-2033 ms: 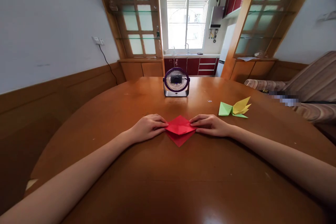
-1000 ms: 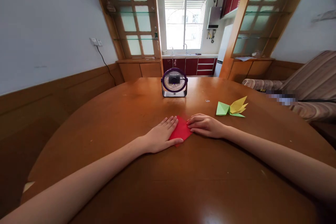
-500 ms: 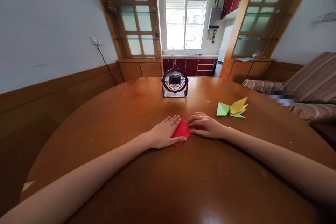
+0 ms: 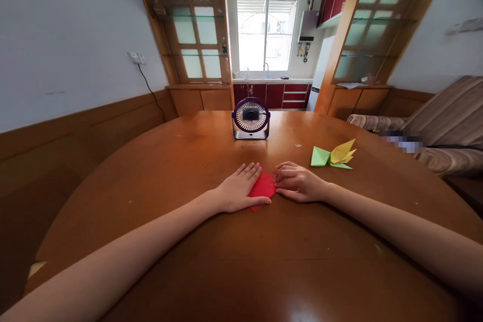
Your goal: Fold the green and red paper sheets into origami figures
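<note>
So there's a little purple desk fan (image 4: 251, 116) on a silver stand, sitting toward the far side of a big rounded wooden table (image 4: 169, 161). Over on the right of the tabletop is a folded green-and-yellow paper piece (image 4: 341, 152), and past the table edge a striped sofa (image 4: 441, 110) with some pixelated stuff (image 4: 403, 142) on it. Left wall's got a socket (image 4: 136, 57) with a black cord (image 4: 151, 89) hanging down. Straight back you've got dark red kitchen cabinets (image 4: 274, 95), a faucet (image 4: 267, 68) and a super bright window (image 4: 251, 35).
</note>
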Tool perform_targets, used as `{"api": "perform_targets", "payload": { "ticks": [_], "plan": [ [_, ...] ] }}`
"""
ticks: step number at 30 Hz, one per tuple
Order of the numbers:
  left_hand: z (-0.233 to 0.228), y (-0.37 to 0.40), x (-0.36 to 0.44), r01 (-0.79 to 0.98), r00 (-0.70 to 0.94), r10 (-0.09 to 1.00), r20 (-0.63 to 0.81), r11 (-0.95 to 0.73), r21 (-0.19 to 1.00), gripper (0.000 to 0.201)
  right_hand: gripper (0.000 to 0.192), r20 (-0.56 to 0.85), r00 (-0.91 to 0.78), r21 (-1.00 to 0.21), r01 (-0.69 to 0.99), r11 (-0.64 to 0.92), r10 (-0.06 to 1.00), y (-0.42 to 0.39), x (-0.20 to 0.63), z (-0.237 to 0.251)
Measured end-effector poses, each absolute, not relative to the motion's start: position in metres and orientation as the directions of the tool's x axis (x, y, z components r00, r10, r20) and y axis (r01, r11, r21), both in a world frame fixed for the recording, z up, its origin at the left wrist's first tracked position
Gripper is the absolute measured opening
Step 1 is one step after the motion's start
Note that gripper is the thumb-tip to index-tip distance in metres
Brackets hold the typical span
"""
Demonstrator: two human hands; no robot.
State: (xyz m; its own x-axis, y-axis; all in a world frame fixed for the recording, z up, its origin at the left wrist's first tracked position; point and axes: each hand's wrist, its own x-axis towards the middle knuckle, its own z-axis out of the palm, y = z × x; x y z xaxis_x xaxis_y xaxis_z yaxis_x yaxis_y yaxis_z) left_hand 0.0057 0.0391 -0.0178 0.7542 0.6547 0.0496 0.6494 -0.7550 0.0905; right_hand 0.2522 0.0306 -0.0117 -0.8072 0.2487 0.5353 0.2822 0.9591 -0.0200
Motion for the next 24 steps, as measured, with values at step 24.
{"api": "perform_targets", "payload": {
  "ticks": [24],
  "plan": [
    [-0.011, 0.032, 0.003, 0.606, 0.792, 0.611, -0.018, -0.781, 0.148, 0.09, 0.022, 0.439, -0.826, -0.11, 0.34, 0.934, 0.353, 0.024, 0.263, -0.01]
  ]
}}
